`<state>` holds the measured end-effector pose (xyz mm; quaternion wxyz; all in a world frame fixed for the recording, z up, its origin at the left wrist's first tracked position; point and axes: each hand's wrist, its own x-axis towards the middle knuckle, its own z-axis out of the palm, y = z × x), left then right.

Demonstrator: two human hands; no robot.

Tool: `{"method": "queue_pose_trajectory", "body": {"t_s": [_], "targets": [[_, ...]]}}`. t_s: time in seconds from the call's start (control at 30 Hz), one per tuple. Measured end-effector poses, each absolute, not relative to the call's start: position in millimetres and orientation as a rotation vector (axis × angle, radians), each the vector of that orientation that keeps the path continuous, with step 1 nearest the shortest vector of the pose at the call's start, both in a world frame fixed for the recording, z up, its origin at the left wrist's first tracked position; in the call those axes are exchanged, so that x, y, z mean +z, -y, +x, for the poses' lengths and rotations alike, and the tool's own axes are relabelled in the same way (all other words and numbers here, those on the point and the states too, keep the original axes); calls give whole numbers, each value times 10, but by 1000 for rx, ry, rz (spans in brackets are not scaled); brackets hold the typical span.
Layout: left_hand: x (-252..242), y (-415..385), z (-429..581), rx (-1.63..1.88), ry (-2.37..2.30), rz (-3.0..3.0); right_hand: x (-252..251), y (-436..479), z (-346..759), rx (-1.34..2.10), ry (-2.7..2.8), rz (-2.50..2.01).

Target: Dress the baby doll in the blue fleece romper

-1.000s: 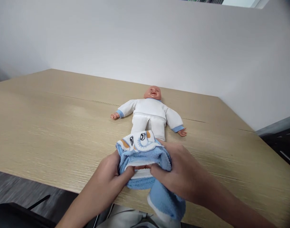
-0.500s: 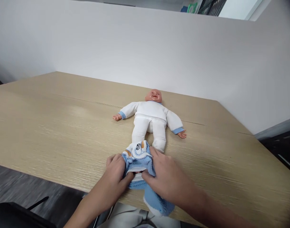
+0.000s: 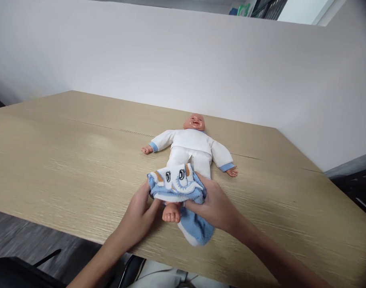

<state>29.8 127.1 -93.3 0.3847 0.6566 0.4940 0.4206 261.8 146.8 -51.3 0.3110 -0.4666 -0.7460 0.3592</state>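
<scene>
A baby doll [image 3: 191,140] in white clothes with blue cuffs lies on its back, its legs toward me. Bunched over its lower legs is a blue and white terry garment [image 3: 177,183] with embroidered eyes. My left hand [image 3: 143,202] grips the garment's left edge, thumb underneath. On the other side my right hand [image 3: 211,202] holds the right edge, fingers behind it. One bare doll foot [image 3: 171,213] shows below the garment. Beside that foot hangs a blue piece with white trim [image 3: 199,228], over where the other foot would be; whether it joins the garment is hidden.
The wooden table [image 3: 81,160] spreads wide on both sides, its front edge close to my lap. A white partition [image 3: 171,60] rises behind the doll. Part of a black chair [image 3: 21,274] is at the lower left, and a dark object [image 3: 357,188] stands off the right edge.
Both hands have moved up and away from me, stretching the garment wider. Both embroidered eyes now show, and the doll's bare foot has come into view below it.
</scene>
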Motion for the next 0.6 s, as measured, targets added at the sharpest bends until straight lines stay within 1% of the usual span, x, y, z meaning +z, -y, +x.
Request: {"method": "queue_pose_trajectory", "body": {"t_s": [0.13, 0.27, 0.37, 0.47, 0.53, 0.6], "targets": [[-774, -1463, 187, 946, -1201, 1677, -472, -1629, 2761, 879, 2114, -1132], [-649, -1555, 57, 876, -1143, 1713, -436, -1665, 2962, 987, 2127, -1083], [-571, -1544, -10, 774, -1136, 1782, -530, -1650, 3094, 1250, 1916, -1035], [-507, -1528, -26, 685, -1082, 1830, -682, -1631, 3165, 1573, 1483, -1025], [-475, -1544, 3, 676, -1053, 1827, -754, -1629, 3184, 1680, 1244, -1014], [-441, -1591, 62, 703, -1061, 1843, -788, -1638, 3201, 1712, 1159, -987]]}}
